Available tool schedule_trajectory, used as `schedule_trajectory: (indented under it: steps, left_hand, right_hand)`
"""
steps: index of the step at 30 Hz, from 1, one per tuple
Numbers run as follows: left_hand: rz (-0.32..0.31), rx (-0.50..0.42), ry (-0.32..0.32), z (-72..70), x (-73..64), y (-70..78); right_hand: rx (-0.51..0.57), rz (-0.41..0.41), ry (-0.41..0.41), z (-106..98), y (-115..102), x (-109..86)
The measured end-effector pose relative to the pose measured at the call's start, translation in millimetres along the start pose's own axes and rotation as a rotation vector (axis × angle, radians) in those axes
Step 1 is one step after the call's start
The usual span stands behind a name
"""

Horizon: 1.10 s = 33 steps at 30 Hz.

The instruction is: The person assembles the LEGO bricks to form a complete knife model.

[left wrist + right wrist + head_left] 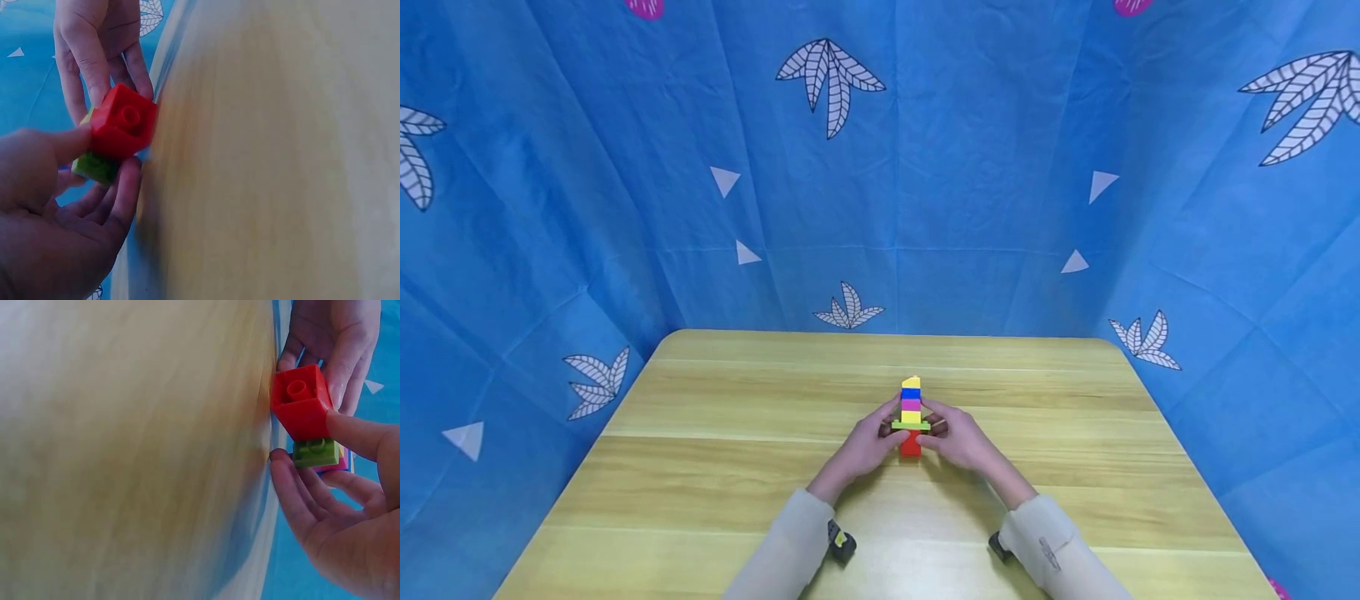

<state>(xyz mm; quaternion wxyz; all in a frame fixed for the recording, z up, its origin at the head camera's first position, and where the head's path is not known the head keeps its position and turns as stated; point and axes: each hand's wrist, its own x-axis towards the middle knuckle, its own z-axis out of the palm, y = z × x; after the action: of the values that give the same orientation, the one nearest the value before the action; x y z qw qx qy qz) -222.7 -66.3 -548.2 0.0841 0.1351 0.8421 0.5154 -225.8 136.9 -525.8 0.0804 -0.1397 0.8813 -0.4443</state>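
Between both hands stands an upright stack of toy building bricks. From the top come a sloped yellow brick (911, 382), a blue brick (911, 394), a magenta brick (911, 405), a yellow brick (911, 417), a wider green plate (911, 426) and a red brick (911, 447). My left hand (867, 446) grips the stack's lower part from the left, its thumb on the red brick. From the right, my right hand (962, 437) holds it likewise. Both wrist views show the red brick's hollow underside (297, 391), so the stack is off the table. Some fingertips are hidden behind the bricks.
A wood-grain table (715, 467) with rounded far corners lies under the hands. Blue curtains (970, 167) with white leaf prints hang behind it and at both sides. Small dark devices (842, 546) sit at the sleeve cuffs.
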Motion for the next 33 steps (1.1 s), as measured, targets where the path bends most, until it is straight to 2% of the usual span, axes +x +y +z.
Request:
schedule_trajectory:
  steps: [6,13,16,26,33]
  left_hand:
    - [-0.018,-0.054,0.001,0.9,1.0,-3.6]
    - [0.012,-0.093,-0.009,1.7,5.1,-4.9]
    - [0.005,-0.108,-0.005,0.8,5.6,-6.7]
    - [-0.038,-0.116,-0.014,1.0,5.5,-8.3]
    - [-0.045,-0.116,-0.014,0.6,5.2,-8.7]
  right_hand:
    - [-0.014,0.027,-0.006,-0.6,1.0,3.3]
    - [-0.015,0.004,-0.034,-4.7,4.1,5.5]
    - [-0.003,-0.007,-0.054,-3.7,5.2,7.5]
    - [0.009,-0.016,-0.066,-3.4,6.7,10.2]
    - [0.034,-0.011,-0.081,-2.4,8.2,13.5]
